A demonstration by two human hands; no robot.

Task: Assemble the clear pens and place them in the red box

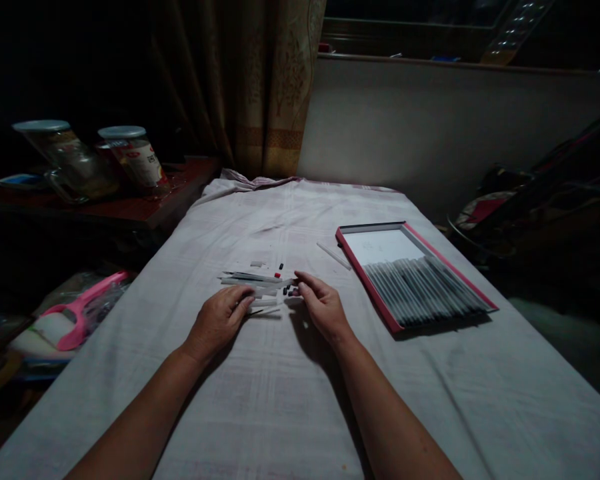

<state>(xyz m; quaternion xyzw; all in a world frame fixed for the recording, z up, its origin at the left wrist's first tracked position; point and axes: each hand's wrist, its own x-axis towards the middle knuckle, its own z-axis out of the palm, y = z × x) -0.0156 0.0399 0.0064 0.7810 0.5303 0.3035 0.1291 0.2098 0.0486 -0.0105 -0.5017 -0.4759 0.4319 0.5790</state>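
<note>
My left hand [221,319] has its fingers curled over a small pile of pen parts, thumb near the index finger; whatever it holds is hidden. White pen barrels [264,303] stick out past its fingertips. Thin dark pen refills [250,275] lie just beyond it. My right hand [325,308] is closed in a pinch, and I cannot make out what is between thumb and forefinger. Beside its fingertips are several small black plugs [287,290], with a red plug [277,275] a little farther off.
An open shallow box [390,313] with red sides holds a row of clear pens [425,290] on the right. A lone white tube [333,256] lies beside it. Lidded jars [133,157] stand on a side table at left, above a pink plastic handle [83,310].
</note>
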